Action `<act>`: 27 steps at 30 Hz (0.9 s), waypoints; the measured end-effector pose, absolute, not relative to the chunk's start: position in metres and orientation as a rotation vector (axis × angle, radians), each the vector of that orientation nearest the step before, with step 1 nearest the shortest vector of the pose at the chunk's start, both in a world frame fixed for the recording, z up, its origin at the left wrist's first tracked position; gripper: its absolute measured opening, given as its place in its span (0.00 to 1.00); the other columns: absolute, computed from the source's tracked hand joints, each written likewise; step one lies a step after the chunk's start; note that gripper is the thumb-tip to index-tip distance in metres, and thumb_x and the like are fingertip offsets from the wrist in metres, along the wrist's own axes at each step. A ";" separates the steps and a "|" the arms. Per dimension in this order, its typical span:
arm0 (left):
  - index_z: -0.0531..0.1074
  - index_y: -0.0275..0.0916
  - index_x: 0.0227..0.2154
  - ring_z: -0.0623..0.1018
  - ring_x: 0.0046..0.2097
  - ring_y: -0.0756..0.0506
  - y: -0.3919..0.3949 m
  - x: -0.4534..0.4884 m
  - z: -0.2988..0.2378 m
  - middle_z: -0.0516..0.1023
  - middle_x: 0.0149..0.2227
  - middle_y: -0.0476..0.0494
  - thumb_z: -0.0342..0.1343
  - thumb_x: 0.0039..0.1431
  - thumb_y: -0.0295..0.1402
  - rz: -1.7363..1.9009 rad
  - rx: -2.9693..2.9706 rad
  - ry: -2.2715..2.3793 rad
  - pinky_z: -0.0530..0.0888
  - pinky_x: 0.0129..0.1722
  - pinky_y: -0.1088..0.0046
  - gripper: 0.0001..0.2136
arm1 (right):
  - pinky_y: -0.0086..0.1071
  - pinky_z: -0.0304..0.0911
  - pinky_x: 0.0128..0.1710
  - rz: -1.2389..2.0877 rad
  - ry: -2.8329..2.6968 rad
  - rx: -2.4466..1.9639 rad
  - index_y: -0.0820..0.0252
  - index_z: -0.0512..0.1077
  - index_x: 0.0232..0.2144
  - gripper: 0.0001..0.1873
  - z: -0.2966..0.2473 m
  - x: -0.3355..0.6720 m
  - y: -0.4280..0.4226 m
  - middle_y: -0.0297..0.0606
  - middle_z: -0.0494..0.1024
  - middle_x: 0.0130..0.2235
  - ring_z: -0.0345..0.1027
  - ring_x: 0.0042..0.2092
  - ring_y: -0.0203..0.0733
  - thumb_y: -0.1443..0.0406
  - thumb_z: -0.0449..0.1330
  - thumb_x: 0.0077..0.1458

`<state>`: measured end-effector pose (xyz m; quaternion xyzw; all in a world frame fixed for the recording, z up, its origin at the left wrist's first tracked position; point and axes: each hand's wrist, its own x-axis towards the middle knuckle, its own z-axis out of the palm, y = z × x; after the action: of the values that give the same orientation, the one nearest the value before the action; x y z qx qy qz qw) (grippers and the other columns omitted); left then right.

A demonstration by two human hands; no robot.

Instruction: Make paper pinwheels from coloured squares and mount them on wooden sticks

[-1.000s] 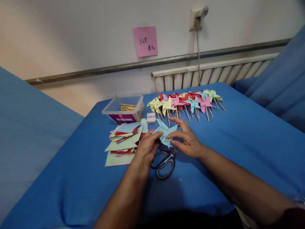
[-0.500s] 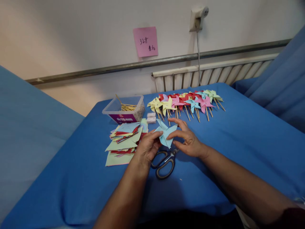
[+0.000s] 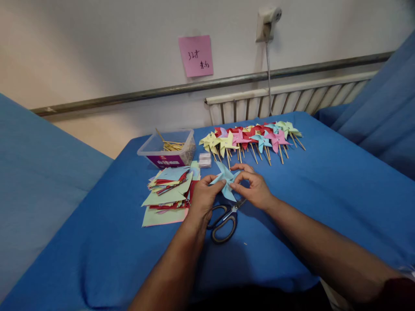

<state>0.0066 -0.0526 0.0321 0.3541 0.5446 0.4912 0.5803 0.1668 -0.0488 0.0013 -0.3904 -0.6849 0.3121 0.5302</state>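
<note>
A light blue paper pinwheel [image 3: 228, 177] is held up between my two hands, its corners folded toward the middle. My left hand [image 3: 205, 196] grips it from the left, with the thumb pressed near the centre. From the right, my right hand [image 3: 253, 188] pinches a blade between thumb and fingers. No stick shows on this pinwheel. Just below it on the cloth lie scissors [image 3: 223, 221] with dark handles, the blades partly under my right hand. A stack of coloured paper sheets [image 3: 170, 190] lies left of my left hand.
Finished pinwheels on sticks [image 3: 249, 139] lie in a row at the back of the blue-covered table [image 3: 292, 259]. A clear plastic box [image 3: 168, 149] holds thin sticks. A small clear case [image 3: 205, 160] stands beside it. Behind are a rail [image 3: 155, 92] and a radiator [image 3: 288, 97].
My right hand has closed in on the pinwheel and now pinches a blade. My left thumb has shifted toward the centre, and the blades look more folded in.
</note>
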 end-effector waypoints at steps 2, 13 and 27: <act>0.73 0.35 0.27 0.72 0.23 0.51 -0.054 0.008 0.032 0.76 0.23 0.49 0.70 0.36 0.35 1.149 0.890 1.297 0.67 0.25 0.75 0.15 | 0.45 0.56 0.56 0.758 -1.596 -0.966 0.58 0.71 0.24 0.08 0.001 0.167 -0.048 0.42 0.72 0.48 0.66 0.52 0.47 0.63 0.65 0.51; 0.75 0.35 0.26 0.73 0.24 0.50 -0.054 0.008 0.028 0.77 0.24 0.48 0.70 0.35 0.38 1.131 0.978 1.322 0.68 0.26 0.75 0.16 | 0.46 0.56 0.54 0.810 -1.579 -1.064 0.57 0.72 0.21 0.09 0.001 0.166 -0.046 0.40 0.74 0.47 0.67 0.50 0.47 0.62 0.65 0.49; 0.74 0.36 0.26 0.73 0.24 0.50 -0.054 0.008 0.027 0.76 0.23 0.48 0.69 0.37 0.37 1.112 1.018 1.346 0.68 0.26 0.75 0.14 | 0.48 0.53 0.56 0.835 -1.617 -1.072 0.57 0.72 0.21 0.09 0.001 0.166 -0.045 0.39 0.75 0.46 0.67 0.50 0.47 0.62 0.66 0.48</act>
<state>0.0077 -0.0543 0.0274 0.4268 0.5640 0.4660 0.5316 0.1664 -0.0447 0.0010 -0.4419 -0.6665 0.3439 0.4921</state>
